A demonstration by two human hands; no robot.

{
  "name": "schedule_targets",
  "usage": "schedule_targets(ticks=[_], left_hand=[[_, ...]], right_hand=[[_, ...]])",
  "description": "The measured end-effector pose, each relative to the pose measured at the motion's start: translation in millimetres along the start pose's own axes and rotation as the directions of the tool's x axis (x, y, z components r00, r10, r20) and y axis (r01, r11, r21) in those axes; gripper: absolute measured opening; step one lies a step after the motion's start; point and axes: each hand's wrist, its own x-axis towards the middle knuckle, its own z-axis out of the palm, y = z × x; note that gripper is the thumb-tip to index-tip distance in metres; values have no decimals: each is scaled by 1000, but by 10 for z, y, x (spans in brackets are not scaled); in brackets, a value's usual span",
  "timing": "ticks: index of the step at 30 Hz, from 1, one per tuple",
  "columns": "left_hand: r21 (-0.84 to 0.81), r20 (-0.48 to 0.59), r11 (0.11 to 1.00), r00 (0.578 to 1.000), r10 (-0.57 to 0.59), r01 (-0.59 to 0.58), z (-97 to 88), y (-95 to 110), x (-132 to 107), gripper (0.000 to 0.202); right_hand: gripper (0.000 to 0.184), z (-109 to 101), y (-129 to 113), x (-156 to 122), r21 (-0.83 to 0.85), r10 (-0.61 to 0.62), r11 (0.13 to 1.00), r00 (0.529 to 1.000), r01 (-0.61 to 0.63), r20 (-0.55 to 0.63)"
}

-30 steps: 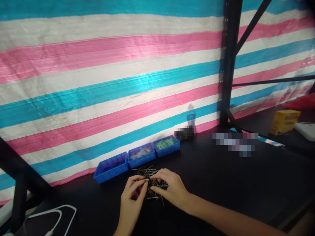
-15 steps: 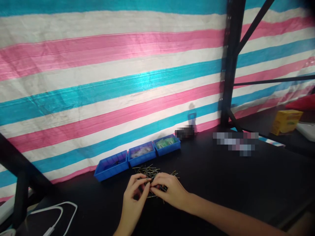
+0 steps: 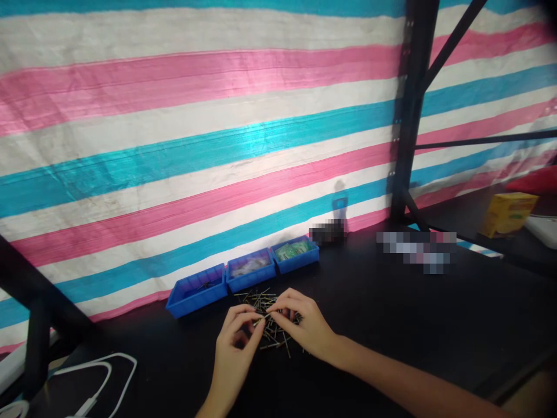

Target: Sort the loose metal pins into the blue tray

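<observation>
Over a loose pile of thin metallic rods [image 3: 278,337] on the black table, my two hands meet fingertip to fingertip. My left hand [image 3: 232,342] pinches one end of a slim rod [image 3: 266,316] between thumb and fingers. At its other end is my right hand [image 3: 307,325], thumb and index finger closed on it. The rods lie criss-cross, dark and brassy in tone; their exact kind is too small to tell. Part of the pile is hidden behind my hands.
Three blue bins stand behind the pile: the left bin [image 3: 198,306] with a few dark thin pieces, the middle bin [image 3: 252,283] with clear bags, the right bin [image 3: 298,266] with green-white packets. A white cable [image 3: 128,380] lies left; a yellow box [image 3: 509,215] stands far right.
My right hand has shifted slightly up, away from my left fingertips, and more of the thin rod now shows between them. My left hand stays nearly in place.
</observation>
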Motion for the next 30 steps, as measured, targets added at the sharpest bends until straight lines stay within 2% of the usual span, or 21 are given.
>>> schedule_targets(ticks=[6,9,12,16,20,22,25,30], left_hand=[[90,109,994,993,49,-59,26,-50,15,12],[94,163,993,985,60,-76,35,-50,16,12],[69,170,996,984,49,-61,32,-33,18,12],[4,71,1000,997,1,-2,-3,15,28,14],[-87,-91,992,991,-96,88,-73,32,58,21],[-132,-184,978,965,-185,162,-127,-2,96,31],[-219,-305,944,901,-308,248,-240,-104,192,48],[-363,-410,899,825,-388,243,-508,-322,361,47]], right_hand=[[11,44,-18,-38,27,12,1000,999,-13,44],[10,57,-7,-55,16,1,1000,996,-3,88],[10,44,4,-47,17,-4,1000,997,3,83],[9,24,22,-24,3,29,1000,999,-29,23],[9,28,46,-31,-54,61,997,997,-58,40],[12,29,49,-43,-101,57,994,997,-51,58],[16,19,37,-57,-174,38,984,996,-25,76],[20,-2,-3,-57,-238,10,971,994,17,113]])
